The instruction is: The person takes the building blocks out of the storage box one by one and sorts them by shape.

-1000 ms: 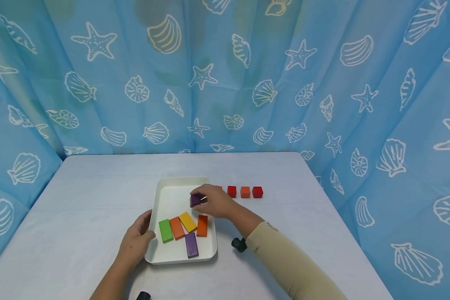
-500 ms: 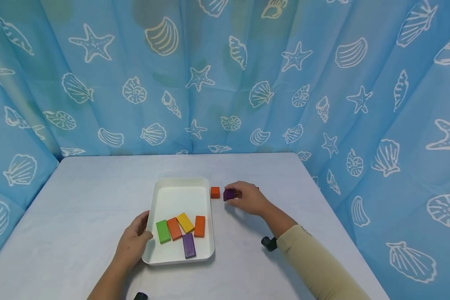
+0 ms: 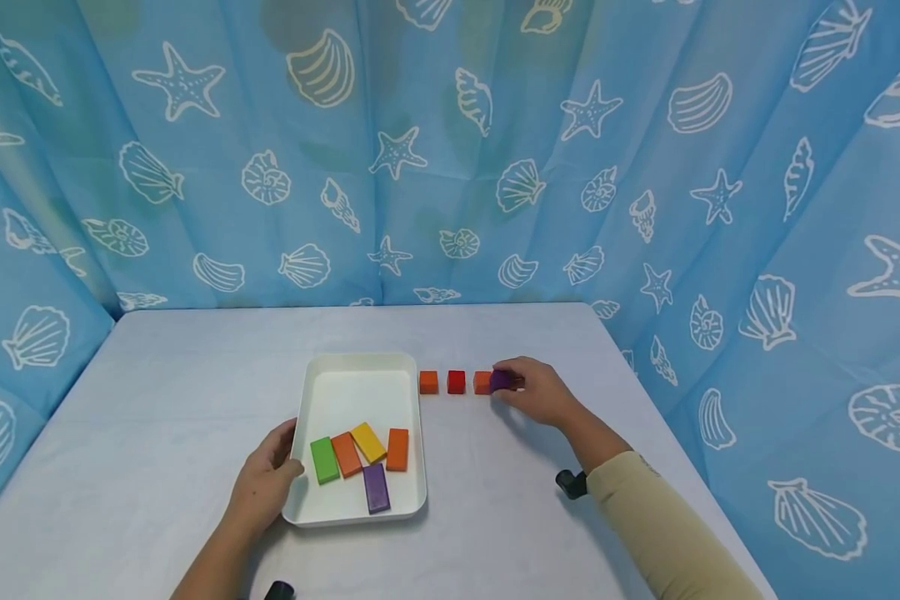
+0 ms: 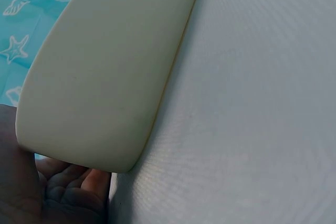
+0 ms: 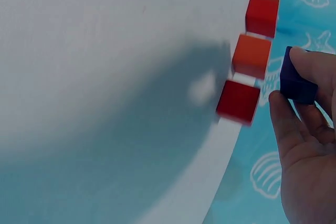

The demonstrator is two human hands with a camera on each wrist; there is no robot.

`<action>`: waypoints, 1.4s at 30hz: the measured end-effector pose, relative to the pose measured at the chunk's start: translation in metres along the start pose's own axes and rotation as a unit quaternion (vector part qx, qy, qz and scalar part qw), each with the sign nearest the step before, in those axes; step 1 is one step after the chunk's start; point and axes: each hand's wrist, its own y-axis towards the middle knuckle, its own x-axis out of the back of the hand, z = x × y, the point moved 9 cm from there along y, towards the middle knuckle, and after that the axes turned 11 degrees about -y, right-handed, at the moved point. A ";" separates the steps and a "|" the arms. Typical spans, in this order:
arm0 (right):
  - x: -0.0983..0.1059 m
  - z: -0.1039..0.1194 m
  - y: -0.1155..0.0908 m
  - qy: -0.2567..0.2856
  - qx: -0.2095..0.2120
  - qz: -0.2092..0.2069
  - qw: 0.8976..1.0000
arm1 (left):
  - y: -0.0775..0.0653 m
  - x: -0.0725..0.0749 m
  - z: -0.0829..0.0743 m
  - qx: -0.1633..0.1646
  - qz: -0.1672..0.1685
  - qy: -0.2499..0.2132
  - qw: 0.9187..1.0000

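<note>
My right hand [image 3: 537,390] pinches a dark purple block [image 5: 298,85] between thumb and fingertips. It holds the block beside a row of orange and red cubes; in the right wrist view, the nearest red cube [image 5: 239,102] lies just apart from the block. From the head camera, an orange cube [image 3: 428,382], a red cube [image 3: 456,382] and a partly covered orange cube [image 3: 482,382] stand left of that hand, which hides the last red one. My left hand [image 3: 264,479] grips the white tray [image 3: 360,383] by its left side, thumb at the rim.
Inside the tray lie flat blocks: green [image 3: 325,460], orange [image 3: 347,454], yellow [image 3: 368,442], another orange block [image 3: 397,450] and a purple block [image 3: 377,488]. A white cloth covers the table [image 3: 195,383]. Behind it hangs a blue curtain [image 3: 420,208] with shell prints.
My right hand has carried the purple block from above the tray rightward along the cube row, uncovering the left cubes. My left hand stays on the tray.
</note>
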 end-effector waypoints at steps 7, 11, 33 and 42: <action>0.011 -0.029 0.000 -0.001 -0.025 -0.027 0.999 | 0.002 0.001 -0.001 0.000 0.002 -0.002 1.000; 0.011 -0.049 0.000 -0.003 -0.059 -0.028 0.998 | 0.001 0.001 -0.001 -0.002 0.003 -0.006 1.000; -0.010 -0.078 0.013 -0.116 -0.068 0.031 0.990 | 0.000 0.000 -0.001 0.001 -0.001 -0.011 1.000; -0.014 -0.084 0.016 -0.121 -0.070 0.034 0.990 | 0.000 0.000 0.000 0.007 0.001 -0.007 1.000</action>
